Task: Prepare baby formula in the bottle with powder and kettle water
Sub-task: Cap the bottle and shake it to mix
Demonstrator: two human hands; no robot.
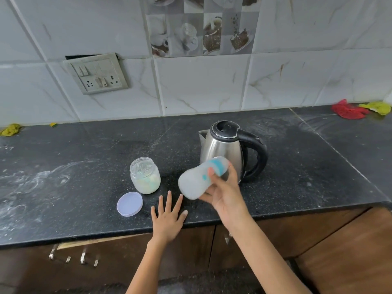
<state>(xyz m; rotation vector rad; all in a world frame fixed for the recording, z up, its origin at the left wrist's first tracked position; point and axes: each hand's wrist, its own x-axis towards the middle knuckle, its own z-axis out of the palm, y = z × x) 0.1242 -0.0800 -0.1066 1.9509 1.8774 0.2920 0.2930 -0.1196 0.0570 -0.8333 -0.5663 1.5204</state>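
Counter: dark stone w/ white powder smears; we see cloths at the back edge, well apart.
Kettle: lid shut, just behind bottle, handle to R.
Bottle: tipped, blurred, off the counter; we judge shaking/mixing.
Jar: open, lid beside it.
R hand: fingers curled round bottle.
L hand: flat on counter, fingers spread, prob. bracing.

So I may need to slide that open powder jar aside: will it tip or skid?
The jar looks squat and wide-based, so it probably slides rather than tips. It seems lightly filled, likely light. Its lid lies off beside it, so a jolt could spill powder.
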